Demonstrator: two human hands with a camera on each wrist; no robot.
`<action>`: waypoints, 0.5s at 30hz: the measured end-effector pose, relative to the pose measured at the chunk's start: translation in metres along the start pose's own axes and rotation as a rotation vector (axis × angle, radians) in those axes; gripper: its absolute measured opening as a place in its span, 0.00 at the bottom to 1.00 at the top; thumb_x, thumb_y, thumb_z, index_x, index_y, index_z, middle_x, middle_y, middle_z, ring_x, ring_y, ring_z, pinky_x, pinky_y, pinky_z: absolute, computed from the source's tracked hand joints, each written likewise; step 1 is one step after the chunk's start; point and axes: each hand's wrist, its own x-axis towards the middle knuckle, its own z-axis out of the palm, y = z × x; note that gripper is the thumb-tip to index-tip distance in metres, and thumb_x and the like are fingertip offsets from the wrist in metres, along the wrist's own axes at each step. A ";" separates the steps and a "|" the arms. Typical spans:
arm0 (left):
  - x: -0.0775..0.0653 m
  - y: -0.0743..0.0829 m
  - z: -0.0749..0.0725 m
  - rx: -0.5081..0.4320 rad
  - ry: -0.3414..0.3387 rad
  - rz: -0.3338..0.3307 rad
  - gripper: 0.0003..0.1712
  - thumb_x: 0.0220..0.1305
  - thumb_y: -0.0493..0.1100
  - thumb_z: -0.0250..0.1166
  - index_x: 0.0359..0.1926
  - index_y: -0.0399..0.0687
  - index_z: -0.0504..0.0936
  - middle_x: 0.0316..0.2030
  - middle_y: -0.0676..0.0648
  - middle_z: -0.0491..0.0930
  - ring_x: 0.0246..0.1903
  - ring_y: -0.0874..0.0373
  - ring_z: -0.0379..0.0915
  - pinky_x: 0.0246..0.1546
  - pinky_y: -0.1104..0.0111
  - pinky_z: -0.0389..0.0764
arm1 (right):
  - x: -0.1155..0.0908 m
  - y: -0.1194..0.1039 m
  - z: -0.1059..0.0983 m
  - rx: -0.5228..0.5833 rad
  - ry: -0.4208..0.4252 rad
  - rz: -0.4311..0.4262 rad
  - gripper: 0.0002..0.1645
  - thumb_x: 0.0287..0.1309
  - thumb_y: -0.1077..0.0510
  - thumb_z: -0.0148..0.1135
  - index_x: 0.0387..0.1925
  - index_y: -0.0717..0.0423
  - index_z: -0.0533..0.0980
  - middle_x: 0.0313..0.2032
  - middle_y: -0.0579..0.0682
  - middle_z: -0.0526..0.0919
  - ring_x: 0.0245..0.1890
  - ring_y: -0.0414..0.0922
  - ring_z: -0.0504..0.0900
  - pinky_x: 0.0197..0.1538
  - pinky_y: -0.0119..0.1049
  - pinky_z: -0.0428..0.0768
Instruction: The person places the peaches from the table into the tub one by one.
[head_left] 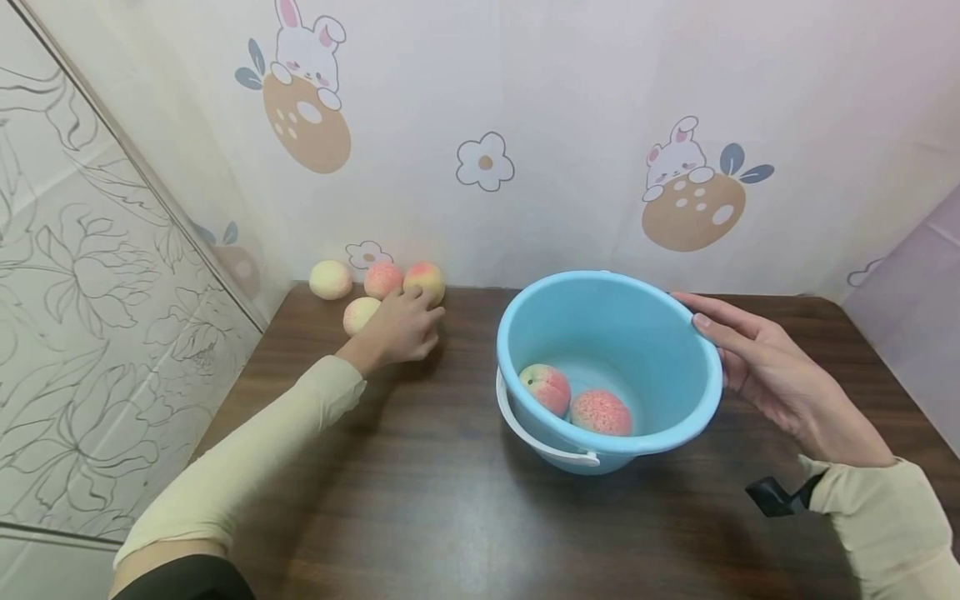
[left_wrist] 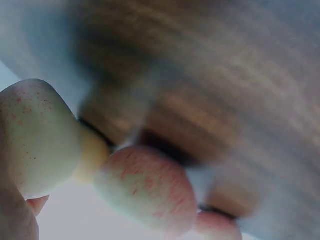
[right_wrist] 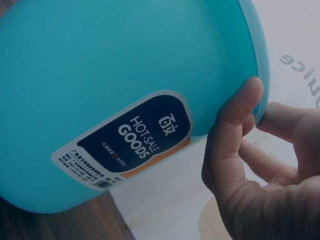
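Two round reddish peaches (head_left: 602, 412) in, left of the right hand (head_left: 791, 379) pinching the light-blue plastic bucket (head_left: 603, 312) rim; four round cream-pink peaches (head_left: 383, 280) left outside, clustered around the left hand (head_left: 400, 326), its grasp unclear!

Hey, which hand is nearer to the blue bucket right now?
Right. The right hand holds the blue bucket by its rim; the left hand is apart from it, off to its left beside the peaches.
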 end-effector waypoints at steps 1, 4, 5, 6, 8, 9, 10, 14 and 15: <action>0.001 0.000 -0.003 0.004 0.005 0.003 0.13 0.60 0.49 0.64 0.40 0.46 0.81 0.41 0.42 0.79 0.37 0.45 0.72 0.38 0.51 0.76 | 0.000 0.000 0.000 0.001 -0.003 -0.002 0.26 0.79 0.63 0.48 0.71 0.44 0.74 0.58 0.43 0.86 0.47 0.49 0.92 0.46 0.48 0.88; 0.004 -0.002 -0.015 0.017 0.021 0.017 0.13 0.60 0.49 0.64 0.40 0.46 0.81 0.41 0.43 0.78 0.38 0.45 0.71 0.37 0.52 0.75 | -0.001 0.001 -0.001 0.001 -0.010 -0.006 0.26 0.79 0.63 0.47 0.71 0.44 0.74 0.58 0.43 0.86 0.47 0.49 0.92 0.46 0.48 0.88; 0.005 -0.002 -0.019 0.016 0.028 0.023 0.12 0.60 0.48 0.64 0.39 0.45 0.81 0.41 0.43 0.78 0.38 0.45 0.70 0.36 0.53 0.75 | -0.001 0.001 -0.001 0.001 -0.011 -0.005 0.26 0.79 0.63 0.47 0.71 0.44 0.74 0.58 0.43 0.86 0.47 0.49 0.92 0.46 0.48 0.88; 0.006 -0.002 -0.023 0.019 0.038 0.028 0.11 0.61 0.48 0.64 0.39 0.45 0.81 0.40 0.43 0.77 0.38 0.45 0.71 0.35 0.54 0.75 | -0.001 0.001 -0.001 0.000 -0.010 -0.005 0.26 0.79 0.63 0.47 0.71 0.44 0.74 0.58 0.43 0.86 0.47 0.49 0.92 0.46 0.48 0.88; 0.008 -0.002 -0.031 0.017 0.056 0.034 0.10 0.61 0.47 0.63 0.38 0.45 0.81 0.40 0.43 0.77 0.38 0.44 0.71 0.34 0.54 0.74 | -0.001 0.001 -0.001 -0.002 -0.009 -0.005 0.26 0.79 0.63 0.48 0.71 0.44 0.74 0.58 0.43 0.86 0.47 0.49 0.92 0.46 0.48 0.88; 0.009 -0.002 -0.035 0.017 0.065 0.035 0.09 0.62 0.46 0.62 0.38 0.45 0.81 0.40 0.43 0.76 0.39 0.44 0.71 0.34 0.55 0.74 | -0.001 0.001 -0.001 -0.002 -0.009 -0.005 0.26 0.79 0.63 0.48 0.71 0.44 0.74 0.58 0.43 0.86 0.47 0.49 0.92 0.46 0.48 0.88; 0.010 -0.002 -0.038 0.022 0.073 0.038 0.09 0.62 0.46 0.61 0.37 0.45 0.81 0.39 0.43 0.76 0.38 0.44 0.72 0.33 0.55 0.74 | -0.002 0.002 -0.001 -0.003 -0.009 -0.007 0.26 0.79 0.63 0.48 0.71 0.44 0.74 0.58 0.43 0.86 0.47 0.49 0.92 0.46 0.48 0.88; 0.014 -0.001 -0.051 0.043 0.103 0.061 0.07 0.61 0.45 0.61 0.35 0.46 0.80 0.36 0.45 0.74 0.36 0.47 0.71 0.31 0.57 0.73 | -0.002 0.002 -0.001 0.004 -0.015 -0.010 0.26 0.79 0.63 0.48 0.71 0.44 0.74 0.59 0.43 0.86 0.48 0.48 0.92 0.47 0.47 0.88; 0.015 -0.001 -0.054 0.046 0.107 0.069 0.07 0.61 0.44 0.61 0.35 0.46 0.80 0.34 0.45 0.74 0.34 0.47 0.71 0.31 0.58 0.73 | -0.002 0.002 -0.001 0.007 -0.016 -0.011 0.26 0.79 0.63 0.48 0.71 0.44 0.74 0.59 0.43 0.86 0.48 0.48 0.92 0.47 0.47 0.88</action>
